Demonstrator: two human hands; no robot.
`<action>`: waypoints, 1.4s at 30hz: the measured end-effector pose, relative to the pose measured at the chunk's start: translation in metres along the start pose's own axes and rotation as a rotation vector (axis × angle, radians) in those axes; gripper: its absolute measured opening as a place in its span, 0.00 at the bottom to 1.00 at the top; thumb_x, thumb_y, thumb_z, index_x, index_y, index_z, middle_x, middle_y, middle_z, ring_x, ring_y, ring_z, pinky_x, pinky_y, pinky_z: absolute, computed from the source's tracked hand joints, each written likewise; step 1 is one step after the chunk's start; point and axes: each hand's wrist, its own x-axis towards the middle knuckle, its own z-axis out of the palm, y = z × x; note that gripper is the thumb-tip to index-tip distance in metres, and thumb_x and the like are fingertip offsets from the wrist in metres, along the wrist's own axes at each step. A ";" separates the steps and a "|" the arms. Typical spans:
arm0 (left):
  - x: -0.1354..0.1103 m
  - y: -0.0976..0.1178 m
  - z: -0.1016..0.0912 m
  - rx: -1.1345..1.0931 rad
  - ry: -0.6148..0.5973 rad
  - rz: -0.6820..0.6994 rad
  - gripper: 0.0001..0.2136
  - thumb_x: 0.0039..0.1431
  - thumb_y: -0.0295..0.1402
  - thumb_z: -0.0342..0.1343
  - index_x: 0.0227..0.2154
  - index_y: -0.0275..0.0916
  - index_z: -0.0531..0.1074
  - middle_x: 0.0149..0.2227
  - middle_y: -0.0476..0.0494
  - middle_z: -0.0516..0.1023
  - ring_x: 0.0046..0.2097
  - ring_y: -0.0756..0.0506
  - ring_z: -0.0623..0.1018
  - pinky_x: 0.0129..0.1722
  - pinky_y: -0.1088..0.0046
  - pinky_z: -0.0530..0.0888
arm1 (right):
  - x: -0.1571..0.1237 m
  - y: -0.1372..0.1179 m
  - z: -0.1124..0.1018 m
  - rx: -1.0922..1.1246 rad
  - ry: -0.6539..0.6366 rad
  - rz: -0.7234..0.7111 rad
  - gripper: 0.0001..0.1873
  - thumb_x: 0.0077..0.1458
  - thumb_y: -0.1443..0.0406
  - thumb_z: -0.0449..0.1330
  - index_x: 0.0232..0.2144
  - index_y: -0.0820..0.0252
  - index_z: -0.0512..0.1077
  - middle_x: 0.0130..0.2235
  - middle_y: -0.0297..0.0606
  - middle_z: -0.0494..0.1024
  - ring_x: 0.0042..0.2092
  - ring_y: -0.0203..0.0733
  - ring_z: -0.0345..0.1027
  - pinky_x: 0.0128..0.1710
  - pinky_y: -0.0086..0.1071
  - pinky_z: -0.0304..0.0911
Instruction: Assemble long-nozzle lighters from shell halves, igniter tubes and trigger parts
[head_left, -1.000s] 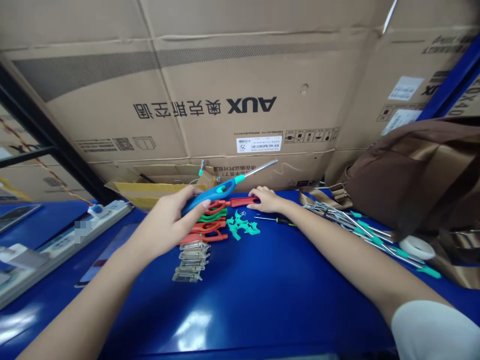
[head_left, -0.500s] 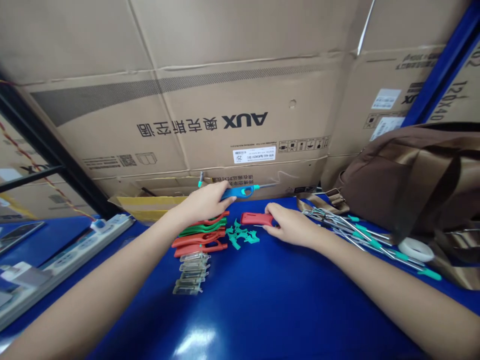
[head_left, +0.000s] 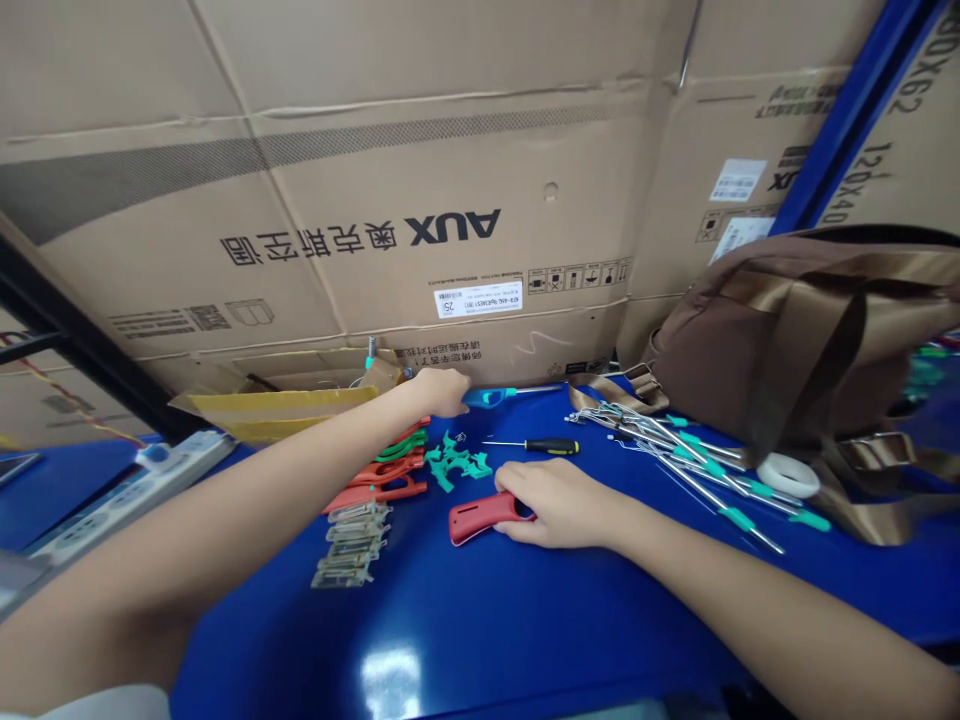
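Observation:
My left hand (head_left: 447,392) is at the back of the table, its fingers closed at the handle end of a blue stick lighter (head_left: 489,398) with a metal tube. The fingertips are partly hidden behind the hand. Nearer the front, my right hand (head_left: 559,503) grips a red lighter casing (head_left: 480,517) by its end with the finger opening. Behind that hand lies a black-and-yellow screwdriver (head_left: 551,446). Small teal plastic pieces (head_left: 456,460) form a pile between my hands. Orange and green lighter casings (head_left: 386,470) lie stacked under my left forearm, with clear fuel tanks (head_left: 349,548) in front.
At right lie metal lighter tubes (head_left: 705,460) with teal parts, a white tape roll (head_left: 787,475) and a brown bag (head_left: 720,320). A yellow-edged box (head_left: 277,410) stands back left, near a power strip (head_left: 135,500). Cardboard (head_left: 337,180) walls the back.
My right hand has brought the red casing toward the front, uncovering the screwdriver. My left hand stays with the blue lighter, which now sits lower near the tabletop. The view has shifted right.

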 end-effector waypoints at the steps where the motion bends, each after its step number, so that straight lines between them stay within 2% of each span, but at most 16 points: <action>1: 0.002 0.000 0.002 0.012 -0.011 -0.005 0.17 0.68 0.39 0.58 0.55 0.37 0.70 0.55 0.38 0.74 0.51 0.41 0.77 0.50 0.56 0.78 | 0.000 0.001 0.000 -0.004 0.003 -0.001 0.14 0.61 0.54 0.61 0.40 0.58 0.68 0.40 0.38 0.78 0.38 0.45 0.72 0.31 0.33 0.52; 5: 0.010 0.003 0.007 0.067 -0.036 -0.039 0.17 0.67 0.39 0.58 0.55 0.37 0.70 0.55 0.38 0.74 0.51 0.41 0.77 0.50 0.56 0.78 | -0.001 0.002 -0.001 -0.021 0.005 -0.005 0.14 0.61 0.54 0.60 0.39 0.58 0.68 0.40 0.39 0.78 0.39 0.45 0.72 0.32 0.33 0.54; 10: 0.006 0.009 -0.003 0.084 0.009 -0.044 0.17 0.67 0.39 0.58 0.55 0.37 0.70 0.55 0.38 0.74 0.51 0.41 0.77 0.50 0.56 0.78 | -0.001 0.003 0.000 -0.033 0.003 -0.023 0.14 0.62 0.54 0.60 0.39 0.58 0.69 0.40 0.40 0.78 0.41 0.46 0.71 0.35 0.35 0.57; 13: -0.013 0.017 -0.009 0.024 0.094 0.022 0.17 0.68 0.39 0.57 0.55 0.37 0.70 0.54 0.38 0.74 0.51 0.41 0.77 0.50 0.56 0.78 | -0.002 0.004 0.001 -0.041 -0.002 -0.038 0.16 0.61 0.53 0.61 0.37 0.59 0.69 0.40 0.42 0.77 0.41 0.48 0.70 0.37 0.36 0.59; 16: -0.047 0.031 -0.004 -0.072 0.181 0.145 0.14 0.69 0.42 0.53 0.50 0.40 0.74 0.49 0.40 0.79 0.50 0.39 0.78 0.49 0.59 0.76 | -0.003 0.005 0.001 -0.028 -0.015 -0.051 0.18 0.60 0.51 0.62 0.37 0.60 0.71 0.39 0.43 0.76 0.41 0.49 0.71 0.40 0.38 0.60; 19: -0.089 0.046 0.015 -0.172 0.221 0.259 0.14 0.69 0.42 0.52 0.51 0.42 0.73 0.50 0.43 0.79 0.51 0.40 0.79 0.49 0.65 0.76 | -0.003 0.003 0.000 0.019 -0.033 -0.052 0.17 0.61 0.52 0.62 0.39 0.61 0.72 0.40 0.42 0.77 0.41 0.48 0.71 0.41 0.37 0.62; 22: -0.124 0.054 0.043 -0.257 0.218 0.298 0.18 0.69 0.46 0.50 0.54 0.41 0.72 0.51 0.40 0.78 0.52 0.39 0.79 0.50 0.63 0.75 | -0.003 0.000 -0.002 0.095 -0.059 -0.047 0.13 0.64 0.56 0.60 0.40 0.60 0.73 0.42 0.41 0.77 0.41 0.44 0.72 0.38 0.33 0.62; 24: -0.137 0.053 0.062 -0.385 0.203 0.295 0.22 0.67 0.49 0.54 0.56 0.41 0.71 0.53 0.38 0.77 0.52 0.37 0.79 0.49 0.61 0.76 | -0.001 -0.003 -0.004 0.140 -0.074 -0.042 0.11 0.67 0.59 0.56 0.40 0.60 0.74 0.42 0.40 0.77 0.40 0.42 0.72 0.37 0.32 0.62; 27: -0.142 0.045 0.084 -0.498 0.170 0.262 0.24 0.62 0.45 0.61 0.57 0.40 0.70 0.55 0.36 0.77 0.53 0.35 0.78 0.52 0.59 0.75 | 0.004 -0.005 -0.006 0.185 -0.074 -0.016 0.10 0.68 0.65 0.55 0.38 0.61 0.76 0.41 0.41 0.77 0.40 0.43 0.71 0.40 0.35 0.63; 31: -0.139 0.033 0.095 -0.566 0.173 0.215 0.26 0.61 0.44 0.61 0.59 0.39 0.69 0.58 0.36 0.76 0.58 0.36 0.77 0.58 0.58 0.72 | 0.011 -0.004 -0.012 0.266 -0.048 0.014 0.09 0.66 0.66 0.56 0.38 0.60 0.77 0.40 0.41 0.80 0.40 0.43 0.72 0.43 0.36 0.64; 36: -0.142 0.034 0.109 -0.640 0.223 0.180 0.41 0.54 0.48 0.67 0.67 0.41 0.57 0.63 0.34 0.70 0.61 0.35 0.74 0.59 0.59 0.72 | 0.008 -0.001 -0.009 0.347 0.050 0.087 0.10 0.66 0.65 0.55 0.37 0.58 0.77 0.37 0.36 0.82 0.37 0.39 0.74 0.38 0.30 0.65; 37: -0.142 0.036 0.115 -0.676 0.241 0.171 0.42 0.53 0.45 0.68 0.68 0.43 0.55 0.62 0.35 0.71 0.59 0.36 0.75 0.58 0.59 0.74 | 0.006 0.000 -0.006 0.343 0.081 0.109 0.10 0.66 0.64 0.55 0.37 0.58 0.77 0.36 0.34 0.82 0.36 0.38 0.74 0.36 0.29 0.65; 39: -0.143 0.039 0.127 -0.723 0.292 0.177 0.39 0.60 0.36 0.63 0.70 0.46 0.49 0.56 0.39 0.76 0.53 0.40 0.78 0.54 0.61 0.76 | 0.003 0.002 -0.002 0.302 0.172 0.174 0.09 0.65 0.63 0.56 0.36 0.57 0.77 0.34 0.34 0.82 0.33 0.38 0.73 0.33 0.30 0.63; 42: -0.140 0.041 0.140 -0.721 0.367 0.187 0.39 0.65 0.32 0.58 0.71 0.50 0.40 0.50 0.43 0.77 0.50 0.42 0.78 0.53 0.60 0.76 | 0.000 0.009 0.001 0.211 0.319 0.257 0.08 0.65 0.63 0.56 0.35 0.56 0.75 0.37 0.37 0.81 0.36 0.42 0.73 0.35 0.33 0.62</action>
